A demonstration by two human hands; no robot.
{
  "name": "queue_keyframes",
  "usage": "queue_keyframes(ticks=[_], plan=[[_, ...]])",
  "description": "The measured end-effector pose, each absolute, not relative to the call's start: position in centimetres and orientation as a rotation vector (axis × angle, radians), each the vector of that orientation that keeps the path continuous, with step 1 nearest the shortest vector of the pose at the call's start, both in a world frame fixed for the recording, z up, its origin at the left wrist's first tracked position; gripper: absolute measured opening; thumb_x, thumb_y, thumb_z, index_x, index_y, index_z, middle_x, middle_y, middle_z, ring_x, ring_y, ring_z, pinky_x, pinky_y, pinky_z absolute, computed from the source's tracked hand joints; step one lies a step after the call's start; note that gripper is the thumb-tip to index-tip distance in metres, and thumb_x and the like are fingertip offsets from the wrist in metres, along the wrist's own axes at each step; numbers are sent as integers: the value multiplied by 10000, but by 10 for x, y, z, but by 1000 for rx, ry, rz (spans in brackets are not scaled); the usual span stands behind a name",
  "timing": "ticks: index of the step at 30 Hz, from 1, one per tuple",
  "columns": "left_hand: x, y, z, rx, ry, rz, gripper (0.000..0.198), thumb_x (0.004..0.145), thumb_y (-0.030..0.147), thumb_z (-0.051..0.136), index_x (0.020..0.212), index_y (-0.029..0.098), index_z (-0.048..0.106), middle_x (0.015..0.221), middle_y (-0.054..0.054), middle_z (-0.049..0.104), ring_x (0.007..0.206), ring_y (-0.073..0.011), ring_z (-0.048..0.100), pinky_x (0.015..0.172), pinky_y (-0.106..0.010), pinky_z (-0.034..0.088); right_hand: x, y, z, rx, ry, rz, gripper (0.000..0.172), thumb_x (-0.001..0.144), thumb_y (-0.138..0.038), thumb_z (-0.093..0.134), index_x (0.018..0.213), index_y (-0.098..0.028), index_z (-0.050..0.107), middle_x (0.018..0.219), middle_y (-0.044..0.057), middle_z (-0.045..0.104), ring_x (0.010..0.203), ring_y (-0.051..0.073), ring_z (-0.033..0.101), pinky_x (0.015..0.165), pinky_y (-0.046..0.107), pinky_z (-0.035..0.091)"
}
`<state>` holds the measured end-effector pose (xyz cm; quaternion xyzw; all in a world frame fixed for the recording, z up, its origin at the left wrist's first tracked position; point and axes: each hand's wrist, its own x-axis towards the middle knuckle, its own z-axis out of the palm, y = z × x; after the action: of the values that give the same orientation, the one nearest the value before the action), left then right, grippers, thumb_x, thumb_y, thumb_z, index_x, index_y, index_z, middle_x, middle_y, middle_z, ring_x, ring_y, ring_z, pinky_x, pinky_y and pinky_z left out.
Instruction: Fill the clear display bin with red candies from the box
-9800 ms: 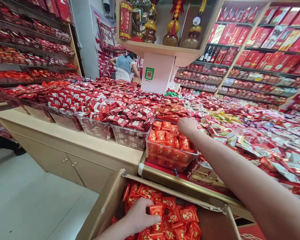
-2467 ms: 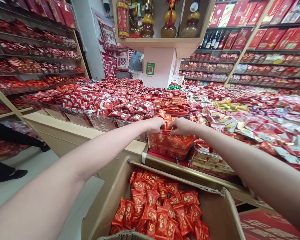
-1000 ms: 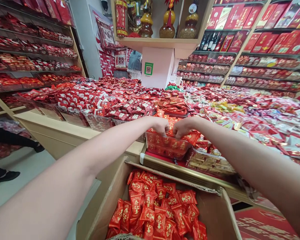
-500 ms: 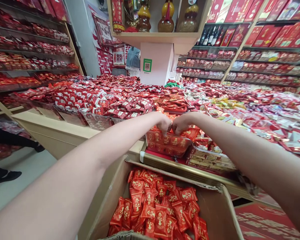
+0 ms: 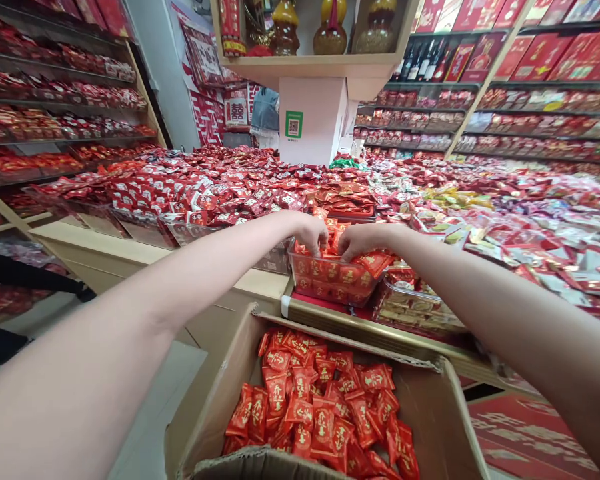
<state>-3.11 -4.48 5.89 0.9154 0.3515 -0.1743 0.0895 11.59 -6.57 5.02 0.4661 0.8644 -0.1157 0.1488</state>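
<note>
Both my arms reach forward over an open cardboard box [image 5: 215, 393] full of red candy packets [image 5: 320, 413]. My left hand [image 5: 311, 233] and my right hand [image 5: 356, 240] are side by side inside a clear plastic bin [image 5: 330, 283] at the counter's corner. The bin is filled with the same red packets. Fingers of both hands curl down onto the packets at the top of the bin; whether they grip any is hidden.
A wide display counter [image 5: 145, 257] is covered with heaps of red wrapped sweets in clear bins. Another clear bin [image 5: 420, 313] of gold-brown packets stands right of mine. Shelves of red boxes line both walls. A person's dark shoe [image 5: 7, 347] shows at far left.
Ten seconds ago my left hand was in the cardboard box holding a packet; it has since joined my right hand in the clear bin. Over the last second both hands shifted slightly together.
</note>
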Motion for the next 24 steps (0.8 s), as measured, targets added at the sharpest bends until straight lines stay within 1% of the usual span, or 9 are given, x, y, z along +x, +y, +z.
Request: queue_keyframes(ticks=[3, 6, 10, 13, 16, 18, 20, 22, 24], plan=[[-37, -49, 55, 2767, 1050, -527, 314, 647, 274, 548, 934, 163, 608, 838, -14, 643, 671, -120, 527, 576, -188, 375, 116, -69, 47, 1390, 2546, -296, 237, 621, -293, 544, 807, -173, 630, 727, 3, 621, 672, 145, 515, 546, 214, 356], [-36, -55, 51, 2815, 1017, -512, 250, 676, 241, 512, 893, 178, 620, 795, 4, 640, 655, -110, 520, 567, -183, 361, 118, -71, 46, 1378, 2582, -292, 203, 617, -280, 533, 763, -171, 623, 676, -6, 599, 627, 133, 497, 531, 213, 350], [-25, -59, 54, 2869, 1003, -582, 242, 636, 187, 542, 857, 183, 639, 756, -1, 638, 639, -125, 518, 565, -201, 358, 119, -72, 47, 1348, 2583, -322, 184, 601, -255, 534, 742, -179, 625, 659, -18, 596, 616, 130, 495, 534, 213, 352], [-14, -62, 55, 2899, 1017, -655, 259, 593, 126, 543, 821, 175, 655, 728, -18, 638, 625, -145, 520, 571, -225, 365, 120, -70, 45, 1375, 2563, -337, 229, 594, -252, 534, 785, -176, 634, 703, -11, 617, 647, 143, 514, 552, 221, 364], [-5, -63, 52, 2919, 1036, -687, 279, 565, 93, 541, 806, 164, 662, 746, -35, 642, 662, -165, 534, 608, -236, 381, 122, -66, 44, 1371, 2531, -378, 281, 599, -302, 548, 834, -176, 638, 759, -8, 633, 669, 146, 530, 565, 218, 377], [-2, -62, 51, 2916, 1059, -692, 303, 553, 107, 559, 832, 166, 661, 770, -40, 646, 697, -177, 541, 636, -238, 391, 123, -64, 45, 1345, 2500, -395, 312, 587, -326, 568, 851, -176, 639, 776, -7, 637, 662, 147, 533, 559, 222, 380], [-1, -59, 53, 2901, 1082, -704, 325, 542, 149, 588, 859, 176, 658, 787, -39, 651, 707, -182, 545, 647, -240, 400, 124, -63, 47, 1321, 2457, -390, 308, 562, -309, 588, 830, -170, 648, 752, -1, 636, 635, 151, 527, 538, 231, 375], [-1, -56, 59, 2872, 1077, -694, 345, 550, 203, 599, 890, 190, 652, 818, -31, 654, 702, -174, 545, 644, -236, 406, 124, -63, 49, 1307, 2413, -374, 285, 548, -280, 595, 802, -167, 659, 714, 2, 630, 609, 151, 517, 519, 238, 367], [-2, -53, 64, 2816, 1027, -638, 353, 578, 249, 584, 922, 197, 642, 852, -21, 655, 707, -160, 543, 648, -228, 408, 124, -64, 49, 1297, 2391, -360, 292, 546, -260, 595, 816, -173, 663, 715, 5, 629, 616, 151, 512, 523, 238, 365]])
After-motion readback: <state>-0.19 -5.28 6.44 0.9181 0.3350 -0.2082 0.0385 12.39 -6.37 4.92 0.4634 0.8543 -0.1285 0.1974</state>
